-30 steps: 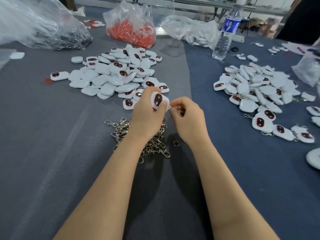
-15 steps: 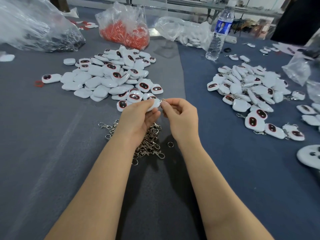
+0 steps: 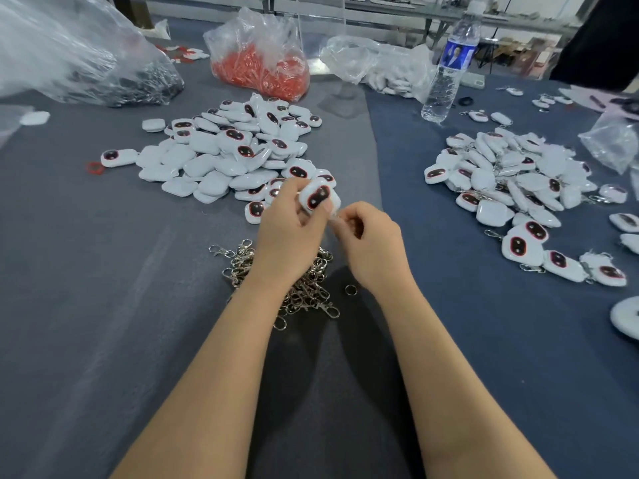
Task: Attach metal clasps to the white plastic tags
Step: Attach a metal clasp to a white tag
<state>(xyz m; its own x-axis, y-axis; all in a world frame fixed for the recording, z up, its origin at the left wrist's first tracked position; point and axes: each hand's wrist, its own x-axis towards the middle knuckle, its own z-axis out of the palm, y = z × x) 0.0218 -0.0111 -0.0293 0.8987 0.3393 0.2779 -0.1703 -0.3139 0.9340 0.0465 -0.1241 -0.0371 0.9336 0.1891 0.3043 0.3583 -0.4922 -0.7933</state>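
Observation:
My left hand (image 3: 288,233) grips a white plastic tag (image 3: 318,198) with a dark, red-rimmed face turned up toward me. My right hand (image 3: 371,242) touches the tag's lower right edge, its fingers curled and pinching a small metal clasp that is mostly hidden. Below both hands lies a heap of metal clasps (image 3: 304,288). A pile of bare white tags (image 3: 224,153) lies behind my left hand. A second pile of tags with clasps on them (image 3: 511,181) lies to the right.
A loose metal ring (image 3: 350,289) lies beside the clasp heap. At the back stand a bag of red parts (image 3: 262,63), a large clear bag (image 3: 69,57), a bag of white parts (image 3: 383,70) and a water bottle (image 3: 447,70). Grey and blue cloth covers the table.
My left hand has turned the tag so its dark face shows again, and raised it a little. My right hand stays at the tag's edge.

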